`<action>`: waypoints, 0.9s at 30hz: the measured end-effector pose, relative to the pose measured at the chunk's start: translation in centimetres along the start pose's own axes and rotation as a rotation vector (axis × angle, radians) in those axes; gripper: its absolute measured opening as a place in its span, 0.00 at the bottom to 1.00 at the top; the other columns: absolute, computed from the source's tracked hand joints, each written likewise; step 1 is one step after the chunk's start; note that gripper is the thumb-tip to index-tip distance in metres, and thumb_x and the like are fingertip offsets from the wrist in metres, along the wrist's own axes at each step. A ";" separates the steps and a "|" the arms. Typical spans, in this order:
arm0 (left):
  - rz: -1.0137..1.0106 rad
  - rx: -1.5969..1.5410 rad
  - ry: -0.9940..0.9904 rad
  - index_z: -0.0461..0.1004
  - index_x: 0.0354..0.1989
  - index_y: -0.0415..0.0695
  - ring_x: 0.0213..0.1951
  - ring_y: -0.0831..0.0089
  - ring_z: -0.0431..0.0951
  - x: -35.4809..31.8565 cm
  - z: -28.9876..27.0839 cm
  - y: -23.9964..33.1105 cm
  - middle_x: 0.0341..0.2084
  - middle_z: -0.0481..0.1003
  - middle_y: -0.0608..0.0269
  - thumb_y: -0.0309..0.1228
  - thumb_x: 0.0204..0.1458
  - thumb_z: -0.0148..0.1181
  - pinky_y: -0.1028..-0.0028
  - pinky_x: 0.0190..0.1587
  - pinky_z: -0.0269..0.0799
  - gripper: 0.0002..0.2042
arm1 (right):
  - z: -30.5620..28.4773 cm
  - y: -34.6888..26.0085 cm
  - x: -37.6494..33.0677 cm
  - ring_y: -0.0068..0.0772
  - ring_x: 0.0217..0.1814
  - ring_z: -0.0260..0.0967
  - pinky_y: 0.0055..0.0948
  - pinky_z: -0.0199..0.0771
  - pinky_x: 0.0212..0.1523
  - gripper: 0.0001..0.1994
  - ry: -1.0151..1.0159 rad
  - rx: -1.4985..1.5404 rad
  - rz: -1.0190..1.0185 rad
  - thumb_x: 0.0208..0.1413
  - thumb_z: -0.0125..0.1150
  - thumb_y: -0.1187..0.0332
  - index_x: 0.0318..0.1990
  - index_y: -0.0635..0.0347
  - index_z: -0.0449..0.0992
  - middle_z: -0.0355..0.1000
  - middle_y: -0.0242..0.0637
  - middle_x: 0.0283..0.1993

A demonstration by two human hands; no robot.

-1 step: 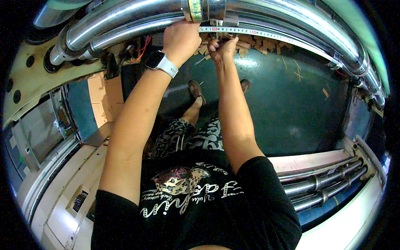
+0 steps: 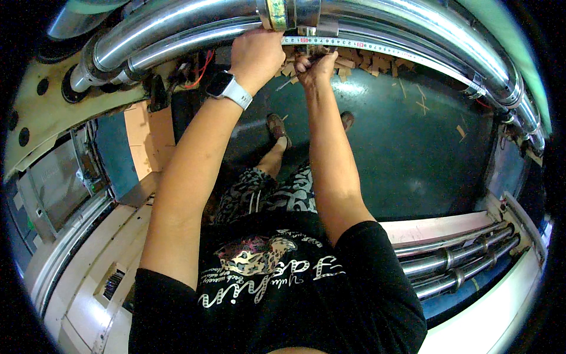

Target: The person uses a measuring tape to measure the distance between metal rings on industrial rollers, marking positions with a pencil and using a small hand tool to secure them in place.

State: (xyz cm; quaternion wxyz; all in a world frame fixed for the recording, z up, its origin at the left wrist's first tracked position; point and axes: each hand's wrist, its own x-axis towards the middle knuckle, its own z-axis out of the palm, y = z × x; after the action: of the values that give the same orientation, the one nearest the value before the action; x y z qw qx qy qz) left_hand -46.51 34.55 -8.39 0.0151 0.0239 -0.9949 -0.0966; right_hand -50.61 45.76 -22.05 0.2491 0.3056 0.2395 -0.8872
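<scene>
Left hand [image 2: 257, 54] is gripping the measuring tape [image 2: 330, 42] alongside the steel roller [image 2: 183, 35], right hand [image 2: 318, 69] is curling just beside, its hold unclear, tape running rightward lengthwise along that roller.

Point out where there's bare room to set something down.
The widest free patch is the dark green floor, between the right forearm, the cardboard scraps and the lower rollers. Crowded around the left hand and right hand, by tape measure and upper rollers.

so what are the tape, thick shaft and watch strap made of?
Tape: probably painted steel, maybe plastic-coated; thin, flat, white, printed. Thick shaft: likely chromed or polished steel; long mirror-bright streaks. Watch strap: perhaps silicone; smooth, matte, pale grey.
</scene>
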 end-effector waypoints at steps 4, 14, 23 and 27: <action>-0.011 0.003 -0.005 0.73 0.31 0.46 0.30 0.52 0.74 0.0 0.4 -0.2 0.24 0.73 0.49 0.33 0.47 0.46 0.57 0.32 0.69 0.09 | 0.0 0.0 -0.3 0.23 0.12 0.41 0.21 0.36 0.12 0.30 0.006 -0.010 0.001 0.54 0.21 0.40 0.32 0.55 0.65 0.59 0.34 0.19; -0.011 0.039 -0.038 0.73 0.30 0.46 0.29 0.51 0.74 0.0 0.2 -0.4 0.23 0.73 0.48 0.33 0.47 0.45 0.57 0.32 0.69 0.10 | -0.3 -0.4 -1.0 0.24 0.11 0.42 0.23 0.37 0.12 0.27 0.103 -0.206 0.054 0.55 0.23 0.41 0.38 0.54 0.62 0.62 0.36 0.21; 0.127 -0.241 0.037 0.68 0.34 0.43 0.26 0.52 0.72 -2.0 1.2 -1.1 0.25 0.71 0.52 0.35 0.51 0.46 0.58 0.26 0.68 0.09 | -7.0 -8.2 -11.0 0.39 0.24 0.62 0.32 0.64 0.28 0.08 -0.182 -1.624 -0.533 0.55 0.50 0.64 0.33 0.60 0.67 0.65 0.43 0.22; 0.202 -0.214 -0.455 0.66 0.33 0.41 0.29 0.49 0.72 -7.2 1.9 0.6 0.25 0.71 0.47 0.56 0.49 0.43 0.58 0.32 0.69 0.25 | -0.7 -12.0 -12.9 0.49 0.28 0.67 0.39 0.66 0.27 0.08 -0.479 -1.950 -0.773 0.52 0.52 0.63 0.34 0.57 0.69 0.68 0.47 0.26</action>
State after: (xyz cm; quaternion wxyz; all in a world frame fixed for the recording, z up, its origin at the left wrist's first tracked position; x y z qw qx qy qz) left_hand -39.43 35.84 -10.36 -0.1966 -0.0997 -0.9542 -0.2023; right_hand -48.48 59.13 -10.76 0.1286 -0.3031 0.8690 -0.3693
